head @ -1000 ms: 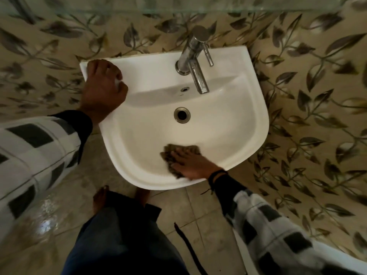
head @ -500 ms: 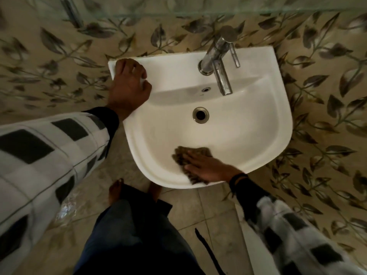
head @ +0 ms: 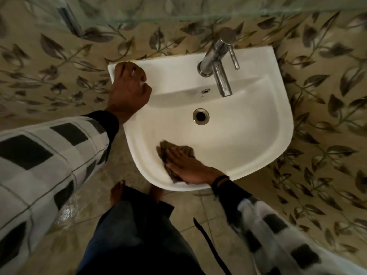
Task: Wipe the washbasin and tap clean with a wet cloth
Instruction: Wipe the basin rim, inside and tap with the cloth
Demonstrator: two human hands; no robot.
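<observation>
Since a moment ago the cloth (head: 165, 149) has slid leftwards under the right hand (head: 188, 167). It sat straight below the drain (head: 201, 116) and is now left of it, on the near inner wall of the bowl. The other hand has not shifted from its corner.

From where I stand, going left to right: a checked sleeve (head: 49, 165) leads to the left hand (head: 129, 90), planted on the back-left corner of the white washbasin (head: 258, 135). Its grip is closed, fingers curled onto the rim there, apparently bracing the person. Whether the fingertips wrap under the edge I cannot tell.

Next comes the brownish cloth, lying flat against the porcelain, one end up near the front rim. The right hand lies on top of it with fingers straight and spread. That grip is apart, pressing the cloth rather than clutching it.

Further right, the chrome tap (head: 218, 62) stands at the back ledge, spout over the bowl, with nothing touching it. Leaf-patterned wall tiles (head: 327, 76) run behind and beside it.

I would judge the job partly done. The near side of the bowl is being wiped now; the porcelain looks white all over, so I cannot tell which parts are already finished. The right wall, the back ledge and the tap are well apart from the cloth and probably still to do.
</observation>
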